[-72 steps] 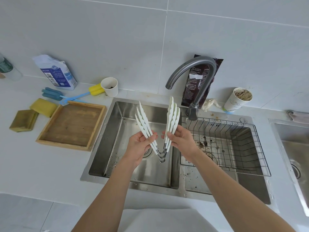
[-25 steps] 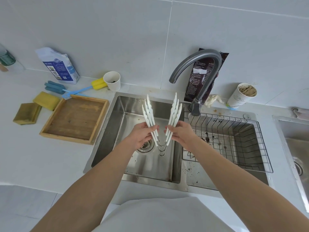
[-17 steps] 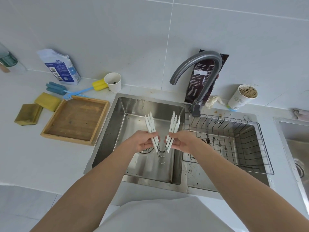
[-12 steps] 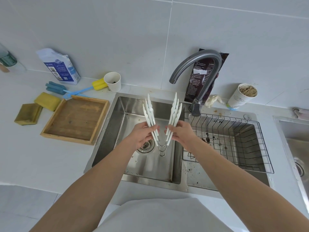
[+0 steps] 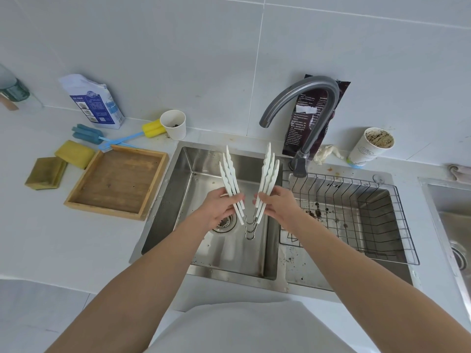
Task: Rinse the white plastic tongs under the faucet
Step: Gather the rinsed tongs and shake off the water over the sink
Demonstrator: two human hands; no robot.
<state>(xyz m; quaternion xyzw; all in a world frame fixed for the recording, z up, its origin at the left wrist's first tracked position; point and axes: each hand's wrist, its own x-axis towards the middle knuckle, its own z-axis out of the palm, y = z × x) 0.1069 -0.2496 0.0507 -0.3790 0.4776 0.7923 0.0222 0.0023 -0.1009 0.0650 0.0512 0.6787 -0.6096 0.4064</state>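
Observation:
I hold a stacked set of white plastic tongs [image 5: 268, 174] over the left sink basin [image 5: 193, 174]. Their arms spread in a V with the tips up and the metal hinge ends low between my hands. My left hand [image 5: 219, 205] grips the left arms and my right hand [image 5: 277, 203] grips the right arms. The grey curved faucet [image 5: 305, 85] arches above and to the right; its spout opens above the right arms' tips. No water is visibly running.
A wire rack [image 5: 356, 207] sits in the dirty right basin. Two paper cups [image 5: 174, 124] [image 5: 372, 147], a dark bag [image 5: 305, 118], a wooden tray [image 5: 117, 182], sponges [image 5: 74, 152], brushes [image 5: 153, 128] and a blue-white carton [image 5: 98, 105] stand on the counter.
Both hands dipped the tongs lower into the basin, then raised them again; the arms now stand about as high as one second ago.

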